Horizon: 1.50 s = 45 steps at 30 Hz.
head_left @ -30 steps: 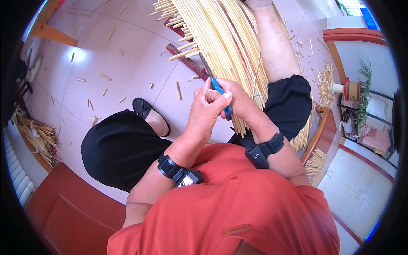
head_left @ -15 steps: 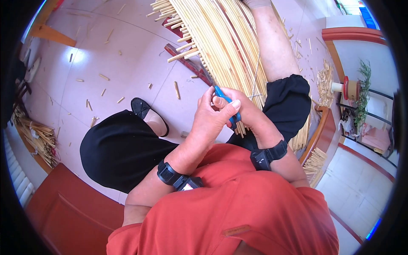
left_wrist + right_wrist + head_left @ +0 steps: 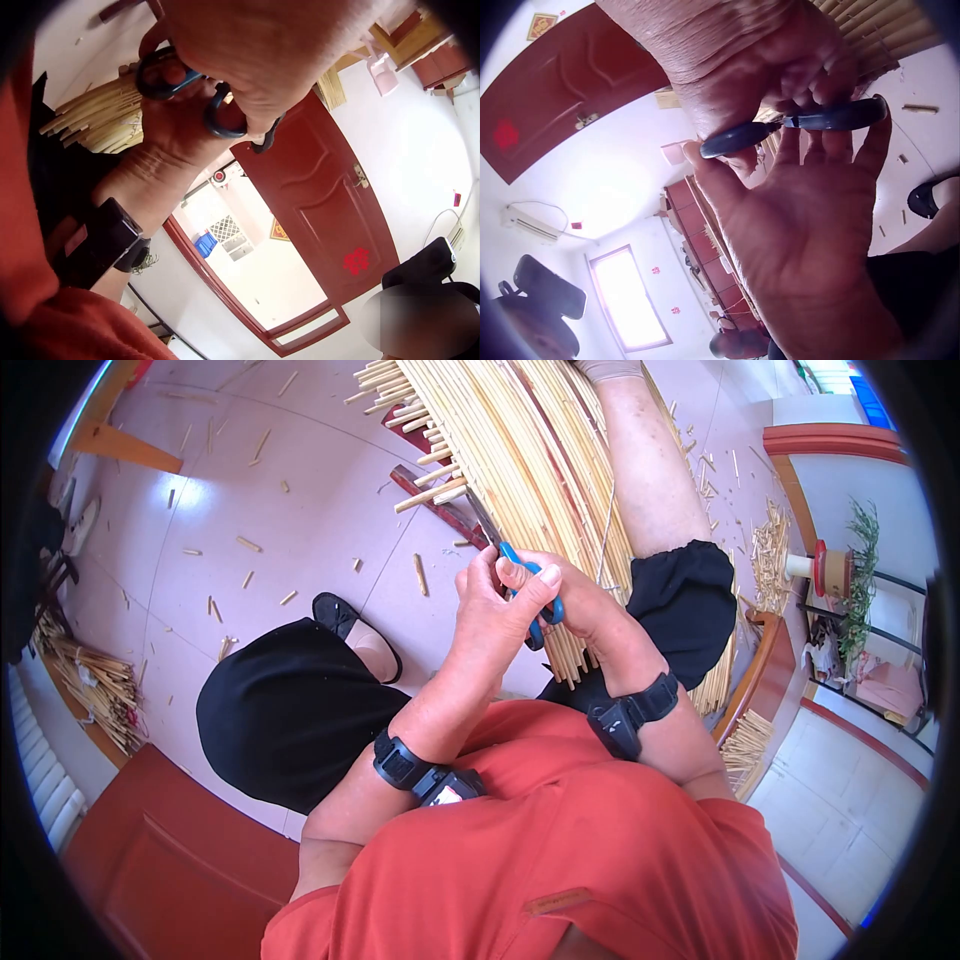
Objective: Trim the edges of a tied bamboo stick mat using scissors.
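Note:
In the head view a pair of blue-handled scissors (image 3: 509, 550) lies between the two hands, blades pointing at the left edge of a layered sheet of pale, reed-like stalks (image 3: 530, 470). My left hand (image 3: 482, 605) grips the handles from the left, its thumb across them. From the other side my right hand (image 3: 580, 600) grips them too, partly overlapping the sheet's lower end. The right wrist view shows both handle loops (image 3: 840, 117) spread between the hands, left thumb and fingers around them. Uneven stalk ends jut out by the blades.
Cut stalk pieces (image 3: 249, 544) litter the tiled floor on the left. A dark red wooden bar (image 3: 440, 503) juts from under the sheet. Stalk bundles (image 3: 95, 685) lie at far left and at right. The person's extended bare leg (image 3: 655, 470) lies along the sheet's right edge.
The hands and scissors dipped slightly down and right half a second ago, then came back up and left toward the sheet's edge. The handle loops now show farther apart than a second ago.

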Each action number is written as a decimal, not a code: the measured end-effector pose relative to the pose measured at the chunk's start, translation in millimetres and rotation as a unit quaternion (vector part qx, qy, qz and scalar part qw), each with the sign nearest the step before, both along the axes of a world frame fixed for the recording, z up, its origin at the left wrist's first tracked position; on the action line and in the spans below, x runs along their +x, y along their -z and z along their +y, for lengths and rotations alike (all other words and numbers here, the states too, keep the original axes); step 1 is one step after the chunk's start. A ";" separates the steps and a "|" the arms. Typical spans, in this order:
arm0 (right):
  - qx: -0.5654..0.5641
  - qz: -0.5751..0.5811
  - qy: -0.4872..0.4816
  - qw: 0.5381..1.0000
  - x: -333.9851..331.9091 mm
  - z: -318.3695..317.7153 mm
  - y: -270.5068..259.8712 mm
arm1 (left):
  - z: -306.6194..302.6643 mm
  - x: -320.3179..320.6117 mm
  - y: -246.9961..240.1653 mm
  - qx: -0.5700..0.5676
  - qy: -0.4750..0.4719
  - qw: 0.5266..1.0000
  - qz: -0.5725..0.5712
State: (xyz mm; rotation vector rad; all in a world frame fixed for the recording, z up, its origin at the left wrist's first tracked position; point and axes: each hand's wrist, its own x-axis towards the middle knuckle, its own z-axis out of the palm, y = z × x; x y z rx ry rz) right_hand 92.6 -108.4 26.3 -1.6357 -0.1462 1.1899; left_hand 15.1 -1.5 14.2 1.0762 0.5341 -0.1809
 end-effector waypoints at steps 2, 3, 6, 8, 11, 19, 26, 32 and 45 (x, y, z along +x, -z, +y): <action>-0.003 0.000 -0.005 1.000 1.2 -1.3 1.6 | -0.2 0.1 1.1 0.010 -0.007 1.000 0.000; -0.007 0.000 -0.010 1.000 1.6 -1.8 2.4 | -0.3 -0.1 1.4 0.009 -0.007 1.000 0.001; -0.003 -0.032 -0.020 0.999 0.7 -1.6 1.9 | -1.2 -2.1 1.4 0.050 0.005 0.999 0.013; 0.002 -0.028 -0.014 1.000 -0.3 -3.0 -0.8 | -6.0 -3.1 2.0 0.067 -0.013 0.998 0.008; 0.013 -0.016 -0.012 1.000 0.2 -3.2 1.2 | -4.9 -2.2 -2.0 0.068 -0.018 0.997 0.014; 0.005 0.008 -0.006 1.000 2.5 -1.1 2.9 | -0.4 -0.5 0.6 0.048 0.006 0.999 0.005; 0.017 0.015 -0.001 1.000 1.9 -0.9 6.6 | -6.3 -0.6 14.4 0.111 -0.017 0.994 0.008; 0.017 0.025 0.020 0.999 3.5 3.7 8.4 | 0.8 5.3 -0.7 0.037 -0.025 0.999 0.018; 0.027 -0.030 0.011 0.999 2.2 7.4 22.3 | 0.7 0.4 14.5 0.093 -0.021 0.995 -0.023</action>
